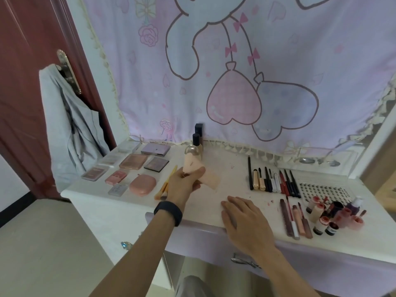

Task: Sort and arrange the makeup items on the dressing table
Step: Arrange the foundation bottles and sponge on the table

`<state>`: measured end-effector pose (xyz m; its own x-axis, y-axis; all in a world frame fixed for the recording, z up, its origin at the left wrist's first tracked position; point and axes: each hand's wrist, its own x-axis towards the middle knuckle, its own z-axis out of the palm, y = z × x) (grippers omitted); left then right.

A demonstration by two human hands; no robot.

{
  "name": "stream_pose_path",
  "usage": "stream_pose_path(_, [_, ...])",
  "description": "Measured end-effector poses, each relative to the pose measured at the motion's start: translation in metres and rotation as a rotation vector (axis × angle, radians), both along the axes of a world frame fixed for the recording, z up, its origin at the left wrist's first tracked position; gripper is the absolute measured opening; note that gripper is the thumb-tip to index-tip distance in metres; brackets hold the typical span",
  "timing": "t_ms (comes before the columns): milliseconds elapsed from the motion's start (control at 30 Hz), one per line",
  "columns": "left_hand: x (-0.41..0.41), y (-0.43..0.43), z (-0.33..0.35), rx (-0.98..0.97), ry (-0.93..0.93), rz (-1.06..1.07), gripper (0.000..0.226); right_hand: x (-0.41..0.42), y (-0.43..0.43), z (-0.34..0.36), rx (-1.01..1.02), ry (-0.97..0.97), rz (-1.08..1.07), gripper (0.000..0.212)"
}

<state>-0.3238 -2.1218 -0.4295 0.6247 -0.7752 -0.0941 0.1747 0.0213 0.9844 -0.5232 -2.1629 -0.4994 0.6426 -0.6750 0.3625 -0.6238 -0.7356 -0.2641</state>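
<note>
While my left hand point(184, 183) grips two sponges point(192, 166), right hand point(244, 219) lies flat at the tabletop point(231, 168) edge.
Open room ahead; two dark bottles point(197, 139) behind.

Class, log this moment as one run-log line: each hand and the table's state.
left hand: holds peach sponges | right hand: flat on dressing table | palettes: grouped left | pencils: rowed right
</note>
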Motion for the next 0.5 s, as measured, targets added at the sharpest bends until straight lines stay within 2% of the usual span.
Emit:
stream_pose_path(100, [-0.022, 0.013, 0.006, -0.086, 0.159, -0.105, 0.035, 0.000, 0.002, 0.007, 0.154, -0.149, -0.034, 0.068])
stream_pose_path(167, [-0.035, 0.019, 0.008, -0.109, 0.207, -0.156, 0.036, 0.001, 0.003, 0.014, 0.311, -0.314, -0.057, 0.070])
stream_pose_path(267, [-0.048, 0.021, 0.008, -0.108, 0.221, -0.199, 0.038, 0.003, 0.004, 0.028, 0.495, -0.605, -0.061, 0.053])
stream_pose_path(367, [-0.056, 0.020, 0.003, -0.092, 0.205, -0.230, 0.043, 0.009, 0.003, 0.036, 0.632, -0.775, -0.086, 0.037])
stream_pose_path(433, [-0.057, 0.018, -0.001, -0.064, 0.096, -0.190, 0.047, 0.012, -0.001, 0.037, 0.740, -0.852, -0.095, 0.033])
stream_pose_path(500, [-0.054, 0.016, -0.009, -0.034, -0.209, -0.114, 0.057, 0.013, -0.008, 0.039, 0.861, -0.955, -0.091, 0.030])
